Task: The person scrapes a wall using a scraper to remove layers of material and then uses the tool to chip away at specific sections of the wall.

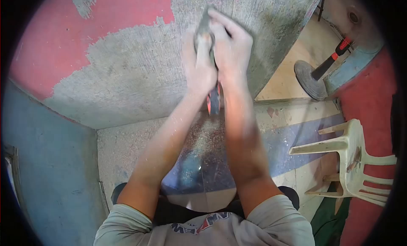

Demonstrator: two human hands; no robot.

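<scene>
A: Head camera view, looking down and forward. Can you describe the hands?

B: Two bare, dusty hands meet near the top, in front of a large wall [131, 65]. The left hand [198, 65] and right hand [233, 44] are close together, both closed around one hand tool [204, 25]. Finger detail is blurred — I cannot tell how tightly each one grips.

A: Where exactly is the tool?

B: Between the palms, up against or very near the wall's rough grey part; contact is hidden. Its dark and red handle [214, 104] pokes out below the wrists.

A: Which step seems to be in hand?

B: I judge it to be working over the wall's surface. Pink paint [131, 12] covers the upper left with a ragged edge, and streaked grey lies beside it. Pale crumbs speckle the floor [121, 146] beneath.

A: And the next move, what does it call for?

B: In my judgement, steady pressure from both hands, and the tool's working face kept flat to the wall.

A: Anything around?

B: On the right, a second tool [311, 78] with a round disc and a black and red handle stands beyond the wall's edge. Nearer, a pale plastic chair [354, 157] is beside a red wall [369, 87].
</scene>
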